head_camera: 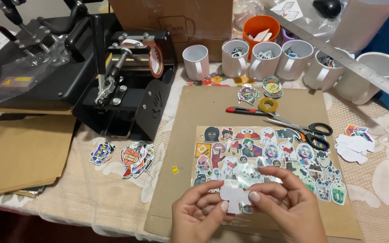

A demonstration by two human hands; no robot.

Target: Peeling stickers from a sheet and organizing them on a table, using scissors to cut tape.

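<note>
1. While both hands meet low at the near edge of the brown board (pixel 190 135), the left hand (pixel 199 213) and the right hand (pixel 284 202) pinch one small cut-out sticker (pixel 234 198) between them, its white back facing up.
2. The left thumb and fingers are closed on the sticker's left edge; the right thumb and forefinger are clamped on its right edge, the other right fingers spread loosely above.
3. The sticker is held just above the near edge of the sticker sheet (pixel 266 155), a clear sheet covered with colourful cartoon figures that lies on the board.
4. Black-handled scissors (pixel 305 130) lie beyond the sheet's far right corner, with a red-and-black utility knife (pixel 246 110) and a roll of yellow tape (pixel 268 105) near them.
5. A row of white mugs (pixel 235 58) stands behind the board, several holding small stickers, and a metal ruler (pixel 338 56) rests across the right-hand ones.
6. A black heat press (pixel 127 85) sits to the left, with loose sticker piles (pixel 133 157) on the tablecloth in front of it.
</note>
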